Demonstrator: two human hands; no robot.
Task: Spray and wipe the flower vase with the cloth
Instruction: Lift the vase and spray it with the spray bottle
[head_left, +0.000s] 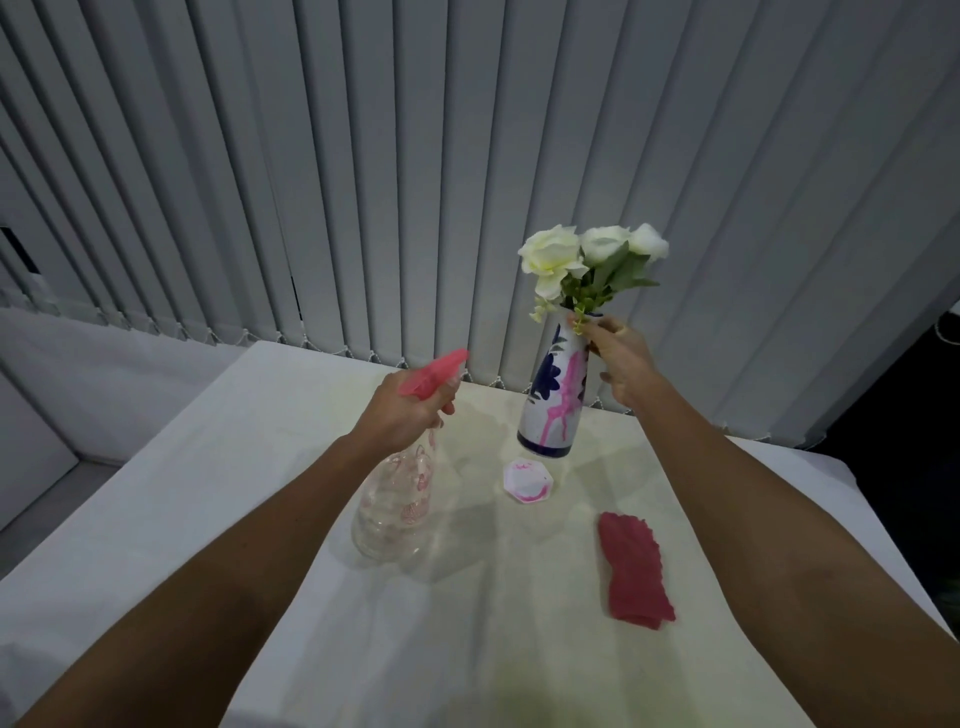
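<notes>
A white flower vase (553, 400) with blue leaf patterns and pink streaks running down it hangs tilted above the table, holding white roses (592, 254). My right hand (621, 361) grips it at the neck. My left hand (410, 410) is closed around the pink trigger head of a clear spray bottle (395, 504), whose nozzle points toward the vase from the left. A folded pink cloth (634, 569) lies on the table at the right, untouched.
A small white hexagonal coaster (527, 480) smeared with pink sits under the raised vase. The table (234, 493) has a pale cloth over it. Grey vertical blinds (415, 182) hang close behind the far edge.
</notes>
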